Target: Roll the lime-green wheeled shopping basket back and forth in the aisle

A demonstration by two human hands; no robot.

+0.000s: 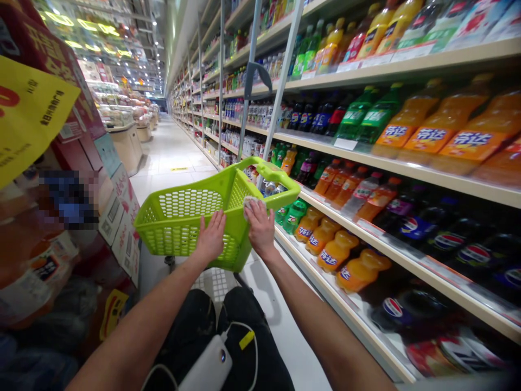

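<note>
A lime-green plastic shopping cart (187, 198) with a perforated basket stands before my knees, turned so its handle points right. My left hand (211, 237) lies against the basket's near side, fingers stretched out and holding nothing. At the handle end, my right hand (261, 228) presses a whitish cloth (249, 202) onto the green plastic near the rim; part of the cloth is hidden under the fingers. The looped green handle (287, 187) reaches toward the shelves, just right of my right hand.
Shelves of soda bottles (431, 130) line the right side, with orange bottles (334, 251) on the lowest level. Stacked cartons (118, 217) stand close on the left. A white power bank (207, 366) with a cable rests on my lap. The tiled aisle (163, 146) runs ahead.
</note>
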